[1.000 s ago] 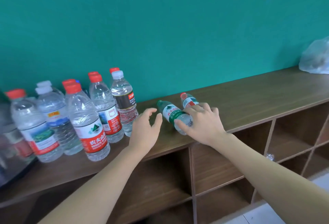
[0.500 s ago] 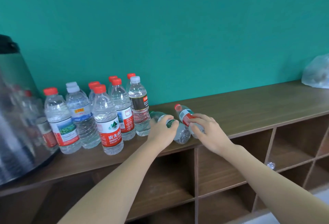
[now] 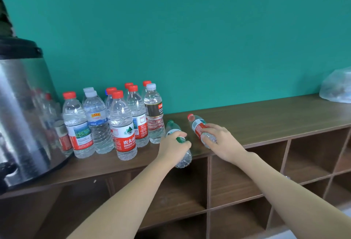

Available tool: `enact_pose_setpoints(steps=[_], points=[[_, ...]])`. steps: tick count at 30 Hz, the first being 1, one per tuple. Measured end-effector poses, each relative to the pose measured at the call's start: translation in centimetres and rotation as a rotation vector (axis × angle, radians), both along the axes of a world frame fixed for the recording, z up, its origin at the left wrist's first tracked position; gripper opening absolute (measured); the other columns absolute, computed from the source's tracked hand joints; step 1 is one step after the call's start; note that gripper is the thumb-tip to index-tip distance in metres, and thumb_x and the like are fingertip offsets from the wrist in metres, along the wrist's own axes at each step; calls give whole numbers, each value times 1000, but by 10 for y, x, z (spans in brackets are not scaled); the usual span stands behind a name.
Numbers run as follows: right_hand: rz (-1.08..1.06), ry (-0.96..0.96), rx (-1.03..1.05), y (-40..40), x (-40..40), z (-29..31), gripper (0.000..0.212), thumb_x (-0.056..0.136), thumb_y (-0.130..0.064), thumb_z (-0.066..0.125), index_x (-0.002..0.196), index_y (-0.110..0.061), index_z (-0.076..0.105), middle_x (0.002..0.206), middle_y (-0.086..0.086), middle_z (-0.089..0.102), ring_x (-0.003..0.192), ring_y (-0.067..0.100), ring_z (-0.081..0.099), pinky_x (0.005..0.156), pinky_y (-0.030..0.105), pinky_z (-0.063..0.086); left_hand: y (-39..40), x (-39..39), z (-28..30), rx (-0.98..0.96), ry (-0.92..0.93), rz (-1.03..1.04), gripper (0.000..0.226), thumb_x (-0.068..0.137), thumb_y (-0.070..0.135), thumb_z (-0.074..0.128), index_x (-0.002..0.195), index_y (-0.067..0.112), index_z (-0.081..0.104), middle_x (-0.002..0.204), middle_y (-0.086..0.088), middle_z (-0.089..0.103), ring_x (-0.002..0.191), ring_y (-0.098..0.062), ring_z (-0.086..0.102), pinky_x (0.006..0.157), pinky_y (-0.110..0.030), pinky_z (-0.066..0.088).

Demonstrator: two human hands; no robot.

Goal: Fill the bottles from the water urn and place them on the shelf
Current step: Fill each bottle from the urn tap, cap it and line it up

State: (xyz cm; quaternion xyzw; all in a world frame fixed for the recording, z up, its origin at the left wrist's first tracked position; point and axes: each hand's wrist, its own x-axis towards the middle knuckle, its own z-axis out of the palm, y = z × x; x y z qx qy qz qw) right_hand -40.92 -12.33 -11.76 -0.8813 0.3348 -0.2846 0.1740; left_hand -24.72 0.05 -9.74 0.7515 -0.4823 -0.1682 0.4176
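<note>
Two small bottles lie on their sides on the brown shelf top (image 3: 266, 121). My left hand (image 3: 173, 146) grips the green-labelled bottle (image 3: 171, 127), whose green cap points away from me. My right hand (image 3: 221, 141) grips the red-labelled bottle (image 3: 196, 124) around its lower body; its red cap points toward the wall. A cluster of several upright capped bottles (image 3: 121, 123) stands to the left of my hands. The steel water urn (image 3: 22, 111) with a black lid fills the far left.
Open wooden cubbies (image 3: 233, 178) run below the shelf top. A clear plastic bag (image 3: 336, 87) sits at the far right against the teal wall. Bare shelf top stretches between my right hand and the bag.
My left hand has closed around the green-labelled bottle and my right hand around the red-labelled one. The view has swung left, bringing the urn into sight.
</note>
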Motion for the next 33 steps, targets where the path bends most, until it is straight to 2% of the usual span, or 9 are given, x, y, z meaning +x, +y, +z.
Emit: enact_pose_setpoints(steps=[5, 9, 15, 18, 22, 26, 29, 31, 33], points=[[40, 39, -28, 13, 2, 9, 38, 101, -35, 57, 136, -23, 63, 149, -2, 51, 135, 19, 45, 113, 28, 32, 54, 8, -16, -177, -25, -13, 44, 90, 20, 75, 127, 41, 62, 145, 7, 50, 120, -6, 47, 95, -16, 47], [66, -149, -94, 44, 18, 19, 31, 100, -32, 62, 126, -17, 69, 134, -1, 64, 127, 17, 53, 103, 7, 26, 101, 24, -30, -279, -29, -79, 74, 87, 19, 82, 139, 54, 44, 147, 26, 37, 136, 1, 39, 96, -10, 49], [307, -506, 479, 132, 92, 22, 47, 95, -52, 63, 132, -22, 59, 122, -6, 72, 112, 8, 68, 102, 37, 53, 168, 55, -46, -275, 21, -100, 112, 74, 16, 92, 153, 54, 23, 135, 46, 44, 129, 21, 43, 86, -2, 47], [447, -599, 678, 167, 127, 15, 37, 96, -36, 68, 129, -20, 60, 116, 1, 75, 107, 19, 72, 93, 40, 58, 198, 78, -60, -227, 17, -80, 115, 72, 15, 92, 153, 58, 22, 131, 33, 59, 123, 9, 59, 93, -11, 51], [463, -538, 775, 203, 170, -5, 31, 95, -32, 69, 118, -11, 65, 102, 8, 77, 92, 21, 75, 70, 34, 62, 231, 110, -74, -165, 46, 45, 100, 76, 32, 90, 152, 53, 29, 132, 20, 64, 115, -3, 66, 101, -29, 56], [461, -402, 704, 216, 209, -20, 43, 88, -39, 77, 104, -1, 66, 93, 10, 76, 90, 23, 75, 71, 36, 64, 252, 145, -90, -152, 85, 128, 81, 80, 42, 88, 145, 48, 42, 129, 21, 65, 114, 0, 66, 104, -31, 55], [532, -195, 516, 224, 232, -31, 45, 86, -53, 75, 90, -8, 67, 82, 8, 72, 81, 25, 71, 71, 41, 60, 264, 163, -107, -154, 116, 135, 74, 82, 45, 86, 144, 44, 44, 129, 22, 64, 115, 1, 65, 103, -33, 56], [556, -113, 400, 229, 242, -37, 45, 88, -60, 69, 84, -16, 66, 79, 4, 68, 77, 21, 66, 71, 41, 54, 269, 172, -115, -161, 112, 154, 74, 83, 43, 86, 144, 43, 45, 127, 22, 65, 114, 4, 64, 100, -24, 56], [547, -66, 274, 230, 253, -39, 42, 90, -62, 63, 81, -22, 63, 73, -1, 64, 70, 13, 59, 65, 28, 46, 271, 185, -119, -158, 54, 200, 74, 82, 42, 86, 143, 44, 44, 124, 24, 64, 113, 10, 61, 93, -8, 50]])
